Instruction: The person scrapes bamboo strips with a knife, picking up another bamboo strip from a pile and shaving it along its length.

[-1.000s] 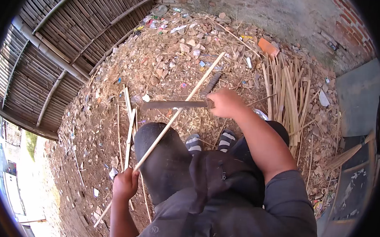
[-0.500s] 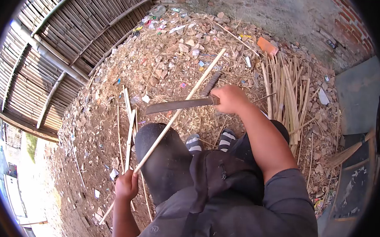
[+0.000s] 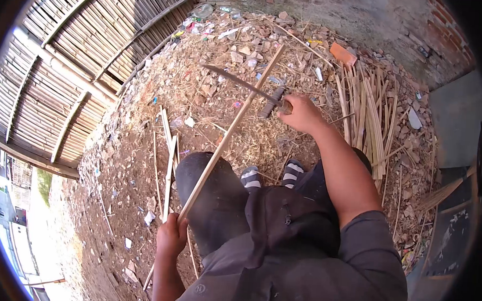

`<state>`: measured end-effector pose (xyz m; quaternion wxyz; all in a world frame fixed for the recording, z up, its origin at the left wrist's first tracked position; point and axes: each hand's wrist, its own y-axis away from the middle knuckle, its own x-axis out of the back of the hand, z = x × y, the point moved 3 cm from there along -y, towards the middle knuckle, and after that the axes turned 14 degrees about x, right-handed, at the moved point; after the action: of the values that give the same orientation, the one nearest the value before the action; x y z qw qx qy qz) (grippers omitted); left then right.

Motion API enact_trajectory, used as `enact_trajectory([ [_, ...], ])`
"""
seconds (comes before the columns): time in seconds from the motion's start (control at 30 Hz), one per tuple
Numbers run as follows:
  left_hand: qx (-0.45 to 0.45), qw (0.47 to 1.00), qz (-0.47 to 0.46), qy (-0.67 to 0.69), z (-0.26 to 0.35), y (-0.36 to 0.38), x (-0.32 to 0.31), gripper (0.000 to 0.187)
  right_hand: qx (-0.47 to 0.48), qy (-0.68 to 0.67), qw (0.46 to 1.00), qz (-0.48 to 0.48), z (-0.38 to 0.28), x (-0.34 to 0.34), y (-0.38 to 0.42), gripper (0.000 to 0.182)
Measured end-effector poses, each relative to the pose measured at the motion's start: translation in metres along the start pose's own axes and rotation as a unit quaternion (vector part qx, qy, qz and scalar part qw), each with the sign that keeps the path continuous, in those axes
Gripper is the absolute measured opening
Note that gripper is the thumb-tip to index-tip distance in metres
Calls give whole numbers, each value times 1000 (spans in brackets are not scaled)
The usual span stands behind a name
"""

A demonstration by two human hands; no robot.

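Observation:
My left hand is closed around the lower part of a long pale bamboo strip, which slants up and away past my left knee. My right hand grips the handle of a machete. Its blade points left and crosses the strip near the far end, edge-on in this view. Below the machete handle, a short dark ridged bar lies on the ground. More split bamboo strips lie beside my left knee.
A pile of split bamboo lies to the right, with an orange brick at its far end. Rubble and litter cover the ground. A woven bamboo fence stands left, a brick wall behind, and a grey panel at right.
The machete has moved away from me to near the strip's far end, its tip swinging upward. My left hand has shifted slightly right with the strip, whose face looks turned.

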<state>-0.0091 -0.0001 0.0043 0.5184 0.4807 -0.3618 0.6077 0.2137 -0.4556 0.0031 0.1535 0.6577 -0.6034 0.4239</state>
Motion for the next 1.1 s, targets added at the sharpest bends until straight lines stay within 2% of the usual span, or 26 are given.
enact_trajectory([
  [0.17, 0, 998, 64, -29, 15, 6, 0, 24, 93, 75, 988, -98, -36, -27, 7, 31],
  [0.23, 6, 999, 47, -15, 25, 9, 5, 25, 116, 73, 982, -127, -39, -37, 6, 27],
  [0.37, 36, 995, -7, 97, 29, 10, 13, 28, 110, 55, 986, -113, -42, -31, 6, 23],
  [0.43, 39, 994, -7, 99, 24, 10, 10, 29, 124, 56, 988, -74, -36, -28, 8, 21],
  [0.53, 33, 996, -12, 81, 21, 8, 2, 30, 103, 88, 983, -127, -41, -25, 7, 19],
  [0.63, 21, 999, -20, 37, 18, 6, -2, 30, 139, 84, 977, -140, -60, -33, 9, 19],
  [0.73, 16, 1000, -9, -2, 8, 7, -7, 32, 121, 14, 981, -153, -32, -39, 4, 22],
  [0.77, 19, 1000, -4, -14, 8, 6, -8, 33, 73, -18, 989, -130, -14, -43, -1, 28],
  [0.87, 23, 999, 2, -32, 15, 2, -3, 33, -25, -43, 998, -41, 19, -42, -6, 29],
  [0.9, 26, 999, 0, -37, 16, 3, -1, 32, -9, -20, 999, -48, 13, -39, -6, 26],
  [1.03, -6, 999, 26, -35, 12, 0, -6, 32, 106, 64, 968, -218, -54, -32, 9, 22],
  [1.1, -16, 998, 46, -31, 11, 1, -5, 32, 101, 29, 971, -217, -30, -44, 3, 23],
])
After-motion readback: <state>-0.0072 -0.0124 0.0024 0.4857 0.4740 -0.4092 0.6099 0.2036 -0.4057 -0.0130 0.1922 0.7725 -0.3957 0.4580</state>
